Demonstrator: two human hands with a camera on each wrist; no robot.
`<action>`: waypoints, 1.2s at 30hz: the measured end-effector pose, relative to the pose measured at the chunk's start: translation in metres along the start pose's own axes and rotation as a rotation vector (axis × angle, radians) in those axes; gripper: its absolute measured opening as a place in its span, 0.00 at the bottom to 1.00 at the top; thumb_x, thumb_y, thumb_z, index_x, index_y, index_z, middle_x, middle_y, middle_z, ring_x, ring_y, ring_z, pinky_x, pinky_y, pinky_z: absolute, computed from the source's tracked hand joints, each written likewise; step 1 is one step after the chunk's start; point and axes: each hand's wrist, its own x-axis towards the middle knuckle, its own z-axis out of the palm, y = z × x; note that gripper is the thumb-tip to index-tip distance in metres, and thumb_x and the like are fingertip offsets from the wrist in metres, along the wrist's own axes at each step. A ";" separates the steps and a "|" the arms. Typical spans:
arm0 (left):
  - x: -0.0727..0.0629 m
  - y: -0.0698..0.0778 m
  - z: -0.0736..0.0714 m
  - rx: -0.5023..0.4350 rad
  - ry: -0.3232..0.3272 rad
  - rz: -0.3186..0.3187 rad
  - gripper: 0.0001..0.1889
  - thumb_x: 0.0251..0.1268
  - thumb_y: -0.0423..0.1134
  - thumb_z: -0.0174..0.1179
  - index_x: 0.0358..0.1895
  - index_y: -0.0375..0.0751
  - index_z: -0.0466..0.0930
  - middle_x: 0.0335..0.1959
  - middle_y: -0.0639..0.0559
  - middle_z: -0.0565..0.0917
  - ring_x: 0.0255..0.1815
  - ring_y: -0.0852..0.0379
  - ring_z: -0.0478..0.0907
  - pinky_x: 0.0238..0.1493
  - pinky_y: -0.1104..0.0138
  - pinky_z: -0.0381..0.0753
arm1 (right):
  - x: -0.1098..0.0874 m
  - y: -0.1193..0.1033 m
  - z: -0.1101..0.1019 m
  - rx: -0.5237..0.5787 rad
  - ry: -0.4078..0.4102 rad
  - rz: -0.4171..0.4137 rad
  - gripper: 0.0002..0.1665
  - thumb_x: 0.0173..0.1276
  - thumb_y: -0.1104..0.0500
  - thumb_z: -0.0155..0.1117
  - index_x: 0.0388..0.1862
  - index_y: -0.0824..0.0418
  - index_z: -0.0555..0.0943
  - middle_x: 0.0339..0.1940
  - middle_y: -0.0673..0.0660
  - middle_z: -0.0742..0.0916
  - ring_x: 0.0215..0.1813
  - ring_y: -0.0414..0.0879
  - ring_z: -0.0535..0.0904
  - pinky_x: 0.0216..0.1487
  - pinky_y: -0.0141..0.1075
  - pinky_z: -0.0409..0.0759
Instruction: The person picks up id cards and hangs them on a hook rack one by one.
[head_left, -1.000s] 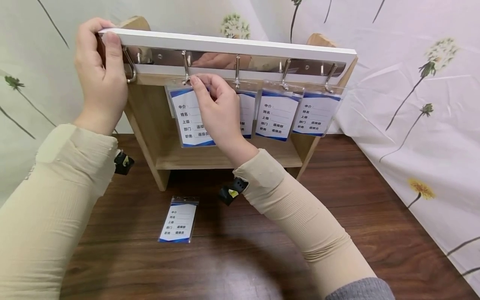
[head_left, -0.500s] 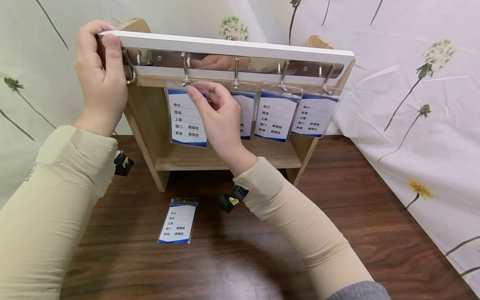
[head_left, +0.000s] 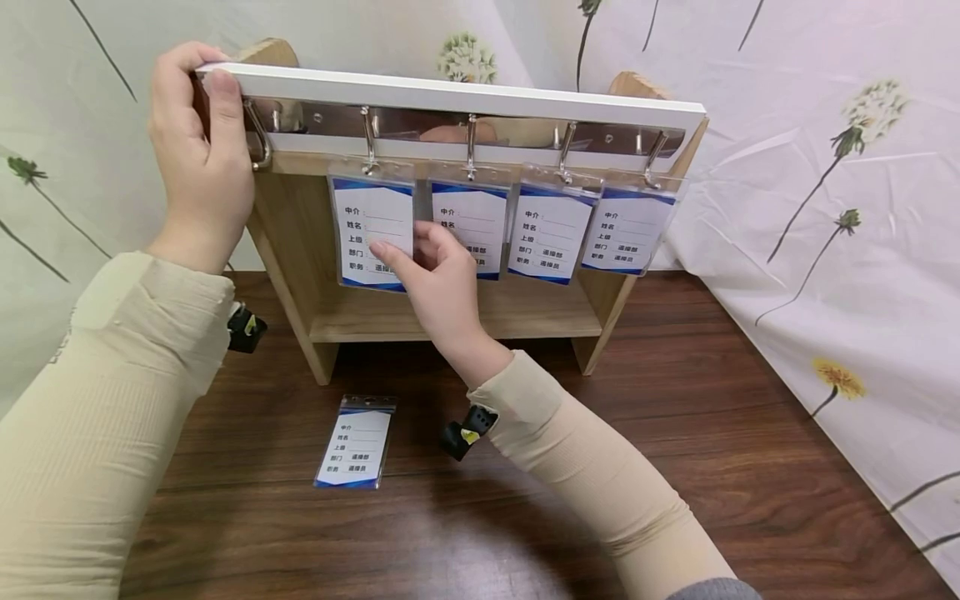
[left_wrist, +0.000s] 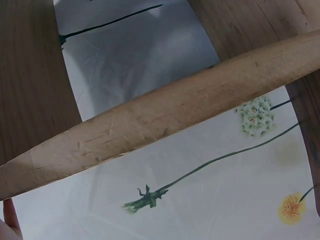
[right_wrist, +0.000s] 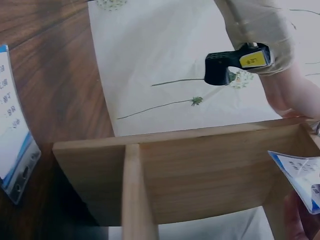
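My left hand (head_left: 201, 154) grips the left end of the white hook rack (head_left: 465, 87), thumb in front. The leftmost metal hook (head_left: 260, 137) beside it bears no badge. From the second hook hangs a clear-sleeved ID badge (head_left: 360, 200). My right hand (head_left: 442, 292) is at that badge's lower right edge, thumb across its front and fingers relaxed by the edge; some fingertips are hidden. Several similar badges hang to the right, such as one ID badge (head_left: 553, 221) on the fourth hook. Another badge (head_left: 356, 450) lies on the dark wood surface.
The rack sits on a light wooden stand (head_left: 450, 321) with side panels and a low shelf. Behind and to the right hangs a white floral cloth (head_left: 825, 208). In the left wrist view a wooden edge (left_wrist: 165, 112) crosses the frame.
My right hand has moved down from the second hook to the lower part of the badge hanging there. That badge now hangs straighter. The left hand keeps its grip on the rack.
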 end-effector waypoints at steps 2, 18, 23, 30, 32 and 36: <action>0.000 0.000 0.000 -0.003 -0.001 0.000 0.11 0.75 0.34 0.44 0.50 0.47 0.75 0.41 0.69 0.69 0.46 0.71 0.68 0.54 0.74 0.63 | -0.002 0.003 -0.001 -0.001 0.000 0.017 0.17 0.67 0.59 0.68 0.52 0.65 0.80 0.47 0.60 0.89 0.39 0.37 0.82 0.39 0.29 0.80; 0.000 -0.001 0.000 -0.014 0.008 0.003 0.10 0.75 0.34 0.45 0.50 0.47 0.75 0.41 0.68 0.70 0.46 0.72 0.67 0.55 0.73 0.63 | -0.017 0.024 -0.003 0.123 0.034 0.045 0.14 0.71 0.63 0.63 0.50 0.72 0.79 0.47 0.69 0.87 0.38 0.56 0.87 0.38 0.39 0.86; 0.000 -0.001 -0.001 -0.001 0.003 0.008 0.10 0.75 0.34 0.45 0.50 0.47 0.75 0.42 0.69 0.70 0.46 0.72 0.66 0.55 0.73 0.63 | -0.022 0.029 -0.005 0.141 0.033 0.079 0.15 0.70 0.63 0.63 0.51 0.72 0.78 0.45 0.70 0.87 0.44 0.62 0.86 0.40 0.43 0.86; 0.000 -0.001 -0.001 -0.001 0.002 0.004 0.10 0.75 0.35 0.45 0.50 0.47 0.76 0.42 0.69 0.70 0.46 0.71 0.68 0.55 0.73 0.63 | -0.031 0.039 -0.007 0.175 0.003 0.137 0.18 0.69 0.61 0.66 0.54 0.69 0.78 0.46 0.68 0.87 0.44 0.61 0.86 0.43 0.46 0.86; 0.000 -0.001 -0.001 -0.005 0.001 0.002 0.10 0.75 0.35 0.45 0.50 0.47 0.76 0.42 0.68 0.70 0.47 0.71 0.67 0.55 0.73 0.64 | -0.034 0.041 -0.008 0.187 -0.002 0.148 0.19 0.68 0.61 0.66 0.54 0.69 0.78 0.46 0.67 0.87 0.45 0.61 0.86 0.42 0.43 0.86; 0.000 0.000 -0.001 -0.011 -0.006 -0.002 0.09 0.76 0.36 0.45 0.50 0.47 0.75 0.42 0.68 0.70 0.47 0.71 0.67 0.56 0.73 0.64 | -0.040 0.048 -0.008 0.216 -0.002 0.172 0.18 0.68 0.62 0.66 0.53 0.70 0.78 0.43 0.65 0.87 0.41 0.55 0.86 0.39 0.39 0.85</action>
